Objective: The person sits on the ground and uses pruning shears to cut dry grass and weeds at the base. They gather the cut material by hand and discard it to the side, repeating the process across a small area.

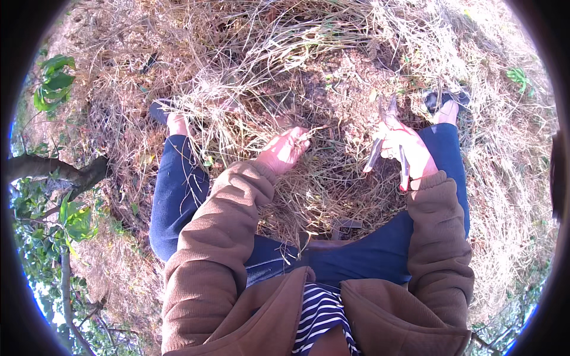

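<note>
My right hand (401, 142) is closed around a pair of hand shears (373, 156). Their two dark handles, one with a red end, stick out toward me and stand apart. The blades point away from me, over a patch of bare brown soil (352, 84). My left hand (285, 151) is curled with the fingertips together, and a few dry grass stems (317, 129) poke out of it. Cut-looking dry grass (307, 191) lies under and around both hands, between my legs.
Thick dry grass (267, 58) lies beyond the soil patch. My feet in dark shoes (161, 110) are spread to either side. At far left are a bent tree branch (49, 169) and green leaves (55, 84). A flat brown seat edge (327, 244) shows between my thighs.
</note>
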Motion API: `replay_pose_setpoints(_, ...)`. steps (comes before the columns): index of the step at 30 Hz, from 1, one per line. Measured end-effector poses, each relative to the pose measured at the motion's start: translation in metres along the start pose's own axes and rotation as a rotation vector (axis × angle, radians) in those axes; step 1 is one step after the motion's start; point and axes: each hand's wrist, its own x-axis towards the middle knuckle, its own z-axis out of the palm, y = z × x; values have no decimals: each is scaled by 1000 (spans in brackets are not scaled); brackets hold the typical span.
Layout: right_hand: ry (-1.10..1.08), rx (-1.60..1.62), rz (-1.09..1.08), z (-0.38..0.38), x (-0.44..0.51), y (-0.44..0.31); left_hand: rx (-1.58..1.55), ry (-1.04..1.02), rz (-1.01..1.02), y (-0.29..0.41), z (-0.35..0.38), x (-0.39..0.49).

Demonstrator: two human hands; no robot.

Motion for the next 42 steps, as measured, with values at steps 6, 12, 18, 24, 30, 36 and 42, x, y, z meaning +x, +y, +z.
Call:
replay_pose_setpoints(6,46,-155,-88,-9,-81,5,783,-395,311,-1,82,-106)
replay_pose_setpoints(12,-81,-263,-76,-10,-78,34,920,60,155,-18,104,-77)
replay_pose_setpoints(18,-72,-212,-62,-12,-72,30,884,94,-162,-15,98,-57)
replay_pose_setpoints(24,-129,-242,-106,7,-74,20,621,133,-170,-32,131,-70)
replay_pose_setpoints(30,-180,-291,-77,21,-72,23,-75,283,-445,-10,109,-70)
replay_pose_setpoints(36,-114,-158,-191,40,-104,19,-1099,826,6,39,69,-64)
replay_pose_setpoints(42,-178,187,-362,11,-156,22,-1562,1019,374,60,-26,-104)
